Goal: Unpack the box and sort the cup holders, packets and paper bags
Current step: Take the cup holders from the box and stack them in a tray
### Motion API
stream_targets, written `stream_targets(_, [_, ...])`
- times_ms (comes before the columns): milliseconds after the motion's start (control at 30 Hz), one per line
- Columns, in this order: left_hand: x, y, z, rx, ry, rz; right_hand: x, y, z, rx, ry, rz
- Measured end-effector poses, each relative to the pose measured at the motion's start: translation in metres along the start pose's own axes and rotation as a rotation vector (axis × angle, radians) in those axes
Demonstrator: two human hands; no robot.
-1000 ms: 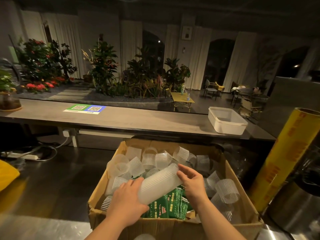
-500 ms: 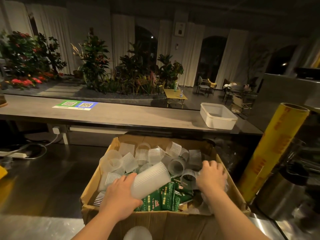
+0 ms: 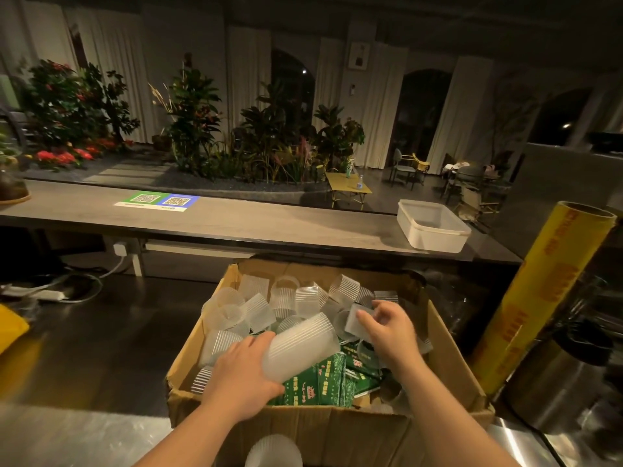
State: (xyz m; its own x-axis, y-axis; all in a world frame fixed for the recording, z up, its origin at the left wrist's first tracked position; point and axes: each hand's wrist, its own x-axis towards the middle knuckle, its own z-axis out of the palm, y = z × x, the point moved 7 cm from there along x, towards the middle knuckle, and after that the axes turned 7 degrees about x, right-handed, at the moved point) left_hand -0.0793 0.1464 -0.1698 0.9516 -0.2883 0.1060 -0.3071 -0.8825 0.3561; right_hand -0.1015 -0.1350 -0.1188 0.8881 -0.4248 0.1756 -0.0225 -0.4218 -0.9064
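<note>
Cup holders of ribbed translucent plastic (image 3: 305,299) lie jumbled in an open brown cardboard box (image 3: 451,372), filling its far half and left side, with green printed packets (image 3: 323,382) packed beneath them toward the near wall. The left hand (image 3: 244,377) wraps around the lower end of a long nested stack of ribbed holders (image 3: 301,345), which lies tilted over the packets with its open end pointing up and right. The right hand (image 3: 391,330), on the right side of the box, pinches a single small holder (image 3: 357,320) between thumb and fingers, just above the loose pile. Another ribbed holder (image 3: 273,451) shows at the bottom edge, outside the near wall of the box. The box sits on a dark, glossy worktop (image 3: 101,348). Just right of it a tall yellow roll of cling film (image 3: 546,298) leans upright beside a shiny metal container (image 3: 553,382). Beyond, a long grey counter (image 3: 236,220) carries a white rectangular plastic tub (image 3: 433,230) and a green-and-blue QR code sign (image 3: 156,200), with potted plants (image 3: 192,119) behind.
</note>
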Motion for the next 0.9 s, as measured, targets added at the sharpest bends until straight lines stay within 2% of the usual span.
stream_targets(100, [-0.001, 0.001, 0.001, -0.008, -0.010, 0.014, -0.008, 0.004, 0.032, 0.328, -0.041, 0.111])
stream_targets(233, [-0.001, 0.001, 0.001, -0.003, -0.017, 0.026, -0.012, 0.019, 0.058, 0.409, -0.053, 0.156])
stream_targets(367, [0.003, -0.002, 0.003, -0.004, -0.015, 0.010, -0.022, 0.017, 0.076, 0.540, -0.172, 0.262])
stream_targets(433, [0.005, -0.003, 0.003, -0.008, -0.002, 0.003, -0.026, 0.014, 0.079, 0.529, -0.255, 0.261])
stream_targets(533, [0.007, -0.006, 0.003, 0.009, 0.003, -0.013, -0.034, 0.013, 0.088, 0.435, -0.481, 0.241])
stream_targets(567, [0.008, -0.006, 0.004, 0.017, 0.000, -0.014, -0.032, 0.013, 0.086, 0.399, -0.499, 0.224])
stream_targets(633, [0.008, -0.005, 0.005, 0.016, -0.001, -0.005, -0.019, 0.017, 0.070, 0.303, -0.371, 0.171])
stream_targets(767, [0.008, -0.004, 0.005, 0.010, 0.000, 0.001, 0.011, 0.049, -0.005, -0.176, 0.124, 0.241])
stream_targets(833, [0.008, -0.005, 0.005, 0.014, -0.004, -0.001, 0.017, 0.068, -0.035, -0.285, 0.243, 0.317])
stream_targets(900, [0.008, -0.004, 0.005, 0.014, 0.001, 0.000, 0.021, 0.085, -0.048, -0.316, 0.252, 0.373])
